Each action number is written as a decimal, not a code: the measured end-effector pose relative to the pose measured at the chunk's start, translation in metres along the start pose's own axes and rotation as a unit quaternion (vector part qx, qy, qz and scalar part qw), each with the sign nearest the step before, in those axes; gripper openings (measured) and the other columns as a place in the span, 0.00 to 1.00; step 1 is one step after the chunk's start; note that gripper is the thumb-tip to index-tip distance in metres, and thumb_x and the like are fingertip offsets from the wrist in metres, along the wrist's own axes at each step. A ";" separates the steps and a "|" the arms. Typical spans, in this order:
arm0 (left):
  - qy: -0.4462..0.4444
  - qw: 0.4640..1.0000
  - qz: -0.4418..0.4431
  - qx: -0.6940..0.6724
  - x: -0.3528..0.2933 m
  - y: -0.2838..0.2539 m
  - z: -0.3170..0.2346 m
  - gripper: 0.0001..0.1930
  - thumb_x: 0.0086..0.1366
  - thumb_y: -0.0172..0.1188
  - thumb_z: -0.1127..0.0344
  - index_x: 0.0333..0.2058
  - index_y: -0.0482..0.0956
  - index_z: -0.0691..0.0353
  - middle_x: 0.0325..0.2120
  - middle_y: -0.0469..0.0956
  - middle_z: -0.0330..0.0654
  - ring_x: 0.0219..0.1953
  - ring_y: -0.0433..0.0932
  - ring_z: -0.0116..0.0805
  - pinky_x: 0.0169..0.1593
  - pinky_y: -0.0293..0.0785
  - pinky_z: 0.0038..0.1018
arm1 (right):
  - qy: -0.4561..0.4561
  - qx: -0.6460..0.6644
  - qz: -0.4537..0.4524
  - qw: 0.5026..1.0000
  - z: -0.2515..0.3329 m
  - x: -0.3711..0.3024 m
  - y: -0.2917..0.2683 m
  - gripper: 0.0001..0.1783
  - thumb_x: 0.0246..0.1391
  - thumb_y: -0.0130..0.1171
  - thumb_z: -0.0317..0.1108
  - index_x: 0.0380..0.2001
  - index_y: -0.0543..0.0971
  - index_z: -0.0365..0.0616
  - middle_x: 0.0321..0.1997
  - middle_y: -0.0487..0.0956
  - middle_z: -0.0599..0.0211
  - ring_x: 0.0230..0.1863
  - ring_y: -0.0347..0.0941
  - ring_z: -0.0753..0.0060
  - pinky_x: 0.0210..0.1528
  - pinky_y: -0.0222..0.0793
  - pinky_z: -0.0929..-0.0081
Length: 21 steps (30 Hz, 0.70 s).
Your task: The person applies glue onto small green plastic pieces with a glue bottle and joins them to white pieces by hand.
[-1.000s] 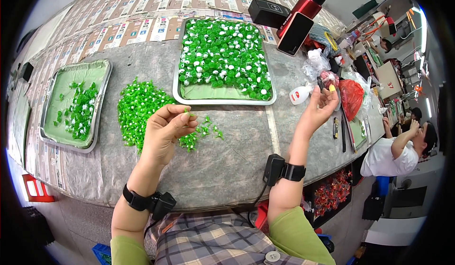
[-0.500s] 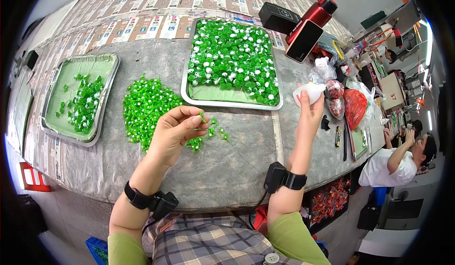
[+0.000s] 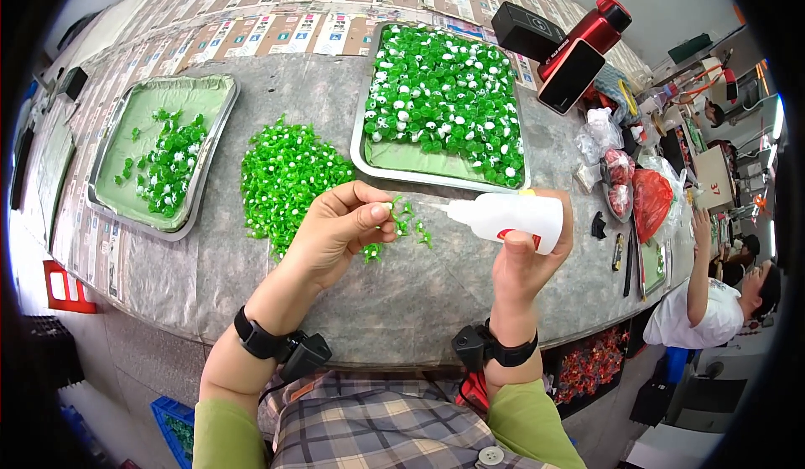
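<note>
My left hand (image 3: 348, 224) pinches a small green plastic piece (image 3: 394, 204) between thumb and fingertips. Wrapped in my right hand (image 3: 530, 259) is a white squeeze glue bottle (image 3: 513, 217), tilted on its side with its thin nozzle pointing left, close to the green piece. Beside my left hand lies a heap of small green pieces with white dots (image 3: 289, 176), and a few strays (image 3: 422, 234) rest just past my fingertips. Beyond my hands a metal tray (image 3: 436, 181) is packed with green-and-white pieces. Another tray (image 3: 191, 217) at the left holds a smaller cluster.
At the back right stand a red bottle (image 3: 599, 29), a black box (image 3: 528, 31) and a phone (image 3: 572, 77). Plastic bags, one of them red (image 3: 651, 205), crowd the right side near a marker-like stick (image 3: 618, 253). Another person (image 3: 700, 310) sits at the far right.
My right hand has swung the glue bottle leftward and down, turning its nozzle toward the green piece. My left hand keeps its pinch. The whole view has shifted slightly.
</note>
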State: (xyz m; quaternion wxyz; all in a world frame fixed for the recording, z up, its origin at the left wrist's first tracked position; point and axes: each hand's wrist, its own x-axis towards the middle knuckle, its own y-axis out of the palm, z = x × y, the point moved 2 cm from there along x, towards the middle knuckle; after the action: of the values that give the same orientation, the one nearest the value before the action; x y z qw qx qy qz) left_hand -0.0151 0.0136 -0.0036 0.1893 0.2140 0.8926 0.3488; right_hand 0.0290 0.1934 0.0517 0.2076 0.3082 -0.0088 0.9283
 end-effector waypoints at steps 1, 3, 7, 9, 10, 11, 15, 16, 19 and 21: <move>-0.001 1.000 0.000 0.000 0.000 0.000 0.000 0.06 0.52 0.56 0.70 0.29 0.69 0.61 0.24 0.72 0.38 0.25 0.72 0.24 0.31 0.73 0.20 | -0.031 -0.022 0.012 0.999 0.001 -0.001 0.000 0.22 0.32 0.66 0.43 0.26 0.68 0.41 0.26 0.66 0.73 0.26 0.62 0.84 0.28 0.57 0.87; -0.003 1.000 -0.001 0.003 0.000 0.000 0.000 0.06 0.52 0.55 0.70 0.29 0.69 0.61 0.23 0.72 0.37 0.25 0.72 0.24 0.31 0.73 0.20 | -0.028 -0.025 0.020 0.999 0.002 -0.004 0.000 0.21 0.33 0.66 0.42 0.25 0.68 0.41 0.25 0.67 0.73 0.25 0.62 0.84 0.27 0.57 0.87; -0.004 1.000 -0.005 0.002 0.000 0.000 0.000 0.05 0.52 0.55 0.71 0.29 0.69 0.61 0.23 0.72 0.37 0.25 0.72 0.24 0.30 0.73 0.19 | -0.020 -0.046 0.041 0.998 0.003 -0.005 0.002 0.20 0.34 0.65 0.42 0.25 0.68 0.41 0.25 0.67 0.73 0.24 0.62 0.83 0.25 0.58 0.87; -0.009 1.000 -0.005 0.002 0.000 0.000 0.000 0.05 0.52 0.55 0.71 0.29 0.69 0.62 0.23 0.72 0.37 0.25 0.73 0.24 0.30 0.74 0.19 | -0.024 -0.054 0.046 0.997 0.004 -0.004 0.004 0.20 0.34 0.65 0.42 0.25 0.69 0.41 0.24 0.67 0.73 0.23 0.62 0.83 0.25 0.58 0.87; -0.008 1.000 -0.005 0.002 0.000 0.000 0.000 0.05 0.52 0.55 0.71 0.29 0.69 0.62 0.23 0.72 0.37 0.25 0.73 0.24 0.30 0.74 0.19 | -0.026 -0.059 0.048 0.997 0.005 -0.004 0.004 0.20 0.34 0.65 0.42 0.25 0.69 0.41 0.24 0.67 0.73 0.23 0.63 0.83 0.25 0.58 0.87; -0.008 1.000 -0.005 0.001 0.000 0.000 0.000 0.05 0.52 0.55 0.71 0.29 0.69 0.62 0.23 0.72 0.37 0.25 0.73 0.24 0.30 0.74 0.19 | -0.027 -0.064 0.050 0.996 0.005 -0.004 0.004 0.20 0.35 0.65 0.42 0.25 0.69 0.41 0.25 0.67 0.73 0.23 0.63 0.83 0.25 0.58 0.87; -0.009 1.000 -0.005 0.003 0.000 0.001 0.000 0.05 0.53 0.55 0.71 0.29 0.69 0.62 0.23 0.72 0.37 0.25 0.73 0.24 0.30 0.74 0.19 | -0.026 -0.064 0.048 0.996 0.004 -0.005 0.003 0.20 0.35 0.65 0.42 0.25 0.69 0.41 0.25 0.68 0.72 0.23 0.63 0.82 0.25 0.59 0.86; -0.009 1.000 -0.004 0.003 0.000 0.001 0.000 0.05 0.53 0.55 0.71 0.29 0.69 0.62 0.23 0.72 0.37 0.25 0.73 0.24 0.30 0.74 0.19 | -0.030 -0.069 0.051 0.996 0.004 -0.004 0.003 0.20 0.35 0.65 0.42 0.25 0.69 0.40 0.24 0.68 0.72 0.23 0.63 0.82 0.25 0.59 0.86; -0.013 1.000 -0.005 0.001 0.000 0.001 0.000 0.05 0.53 0.55 0.71 0.29 0.69 0.62 0.23 0.72 0.37 0.25 0.73 0.24 0.30 0.73 0.19 | -0.032 -0.068 0.054 0.996 0.002 -0.005 0.003 0.20 0.35 0.65 0.42 0.26 0.69 0.40 0.25 0.68 0.71 0.23 0.64 0.82 0.25 0.59 0.86; -0.012 1.000 -0.007 -0.003 0.000 0.000 0.000 0.05 0.53 0.55 0.70 0.29 0.71 0.62 0.22 0.73 0.37 0.25 0.73 0.25 0.31 0.72 0.20 | -0.029 -0.063 0.054 0.996 0.002 -0.005 0.004 0.20 0.35 0.65 0.41 0.26 0.69 0.40 0.25 0.68 0.71 0.23 0.64 0.82 0.25 0.60 0.86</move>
State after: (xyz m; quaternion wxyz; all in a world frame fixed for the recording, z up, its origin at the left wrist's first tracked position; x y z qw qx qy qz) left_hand -0.0146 0.0138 -0.0034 0.2032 0.2113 0.8907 0.3475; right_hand 0.0326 0.1875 0.0509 0.1757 0.3200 -0.0901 0.9266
